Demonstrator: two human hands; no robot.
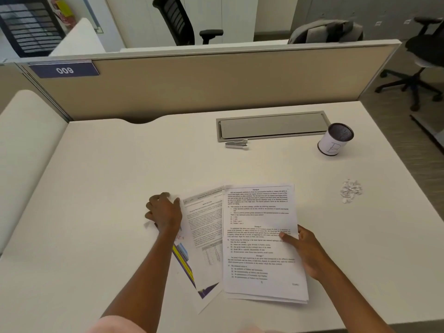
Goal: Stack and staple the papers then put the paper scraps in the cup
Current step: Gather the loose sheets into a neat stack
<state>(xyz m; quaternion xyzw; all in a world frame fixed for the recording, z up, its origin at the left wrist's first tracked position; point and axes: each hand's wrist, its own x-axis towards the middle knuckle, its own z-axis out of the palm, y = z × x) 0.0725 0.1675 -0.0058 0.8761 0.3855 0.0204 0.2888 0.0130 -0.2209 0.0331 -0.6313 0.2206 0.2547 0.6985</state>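
Several printed papers lie near the front of the white desk. My right hand grips the right edge of a small stack of text pages, thumb on top. My left hand holds the top left corner of the skewed sheets beside it, one of them with a coloured chart. A small silver stapler lies farther back, in front of the cable tray. The white cup with a dark inside stands at the back right. A pile of white paper scraps lies right of the papers.
A grey cable tray lid is set into the back of the desk. A beige partition closes the far side. Office chairs stand beyond the desk's right edge and behind the partition.
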